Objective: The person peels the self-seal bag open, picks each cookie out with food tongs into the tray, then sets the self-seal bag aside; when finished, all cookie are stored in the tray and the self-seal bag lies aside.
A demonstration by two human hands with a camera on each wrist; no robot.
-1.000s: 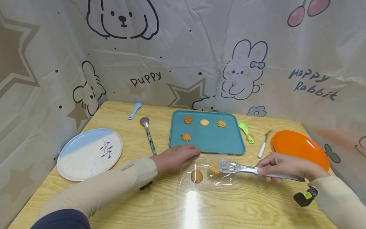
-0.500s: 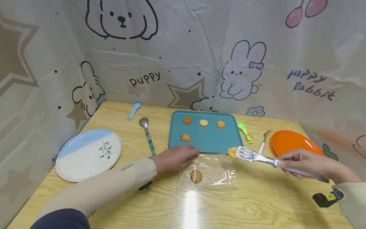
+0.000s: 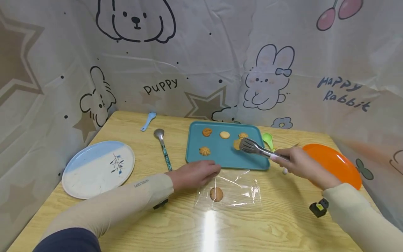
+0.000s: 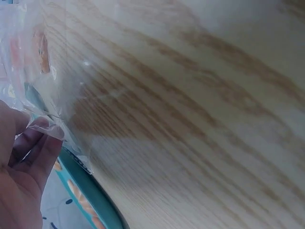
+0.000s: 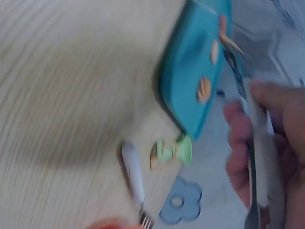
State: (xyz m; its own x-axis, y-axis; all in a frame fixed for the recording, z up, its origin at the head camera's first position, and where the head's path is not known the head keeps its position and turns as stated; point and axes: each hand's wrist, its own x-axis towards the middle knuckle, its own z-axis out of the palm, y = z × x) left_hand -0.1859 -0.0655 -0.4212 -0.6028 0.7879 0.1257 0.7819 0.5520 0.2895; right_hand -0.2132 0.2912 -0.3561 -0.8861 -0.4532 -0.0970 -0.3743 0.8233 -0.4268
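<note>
My right hand (image 3: 300,164) grips metal serving tongs (image 3: 259,149). A pale yellow cookie (image 3: 237,144) sits at the tongs' tips, over the right half of the teal tray (image 3: 195,140); whether it touches the tray I cannot tell. On that tray lie a pretzel-shaped cookie (image 3: 206,132), a plain oval cookie (image 3: 224,135), a swirled cookie (image 3: 243,135) partly behind the tongs, and a flower-shaped cookie (image 3: 204,151). In front of it, a clear plastic bag (image 3: 239,190) holds a round brown cookie (image 3: 216,194). My left hand (image 3: 196,175) pinches the bag's edge, seen in the left wrist view.
At left stand a blue-and-white plate (image 3: 91,175), a patterned-handle spoon (image 3: 164,150) and a small blue spoon (image 3: 148,121). Right of the tray are a green measuring spoon (image 3: 267,139), a white-handled fork (image 5: 133,171) and an orange plate (image 3: 335,162). A printed cloth (image 3: 195,52) encloses the table.
The tongs carried the yellow cookie out of the bag, first to the right, then up and left over the tray. My left hand has stayed at the bag's edge.
</note>
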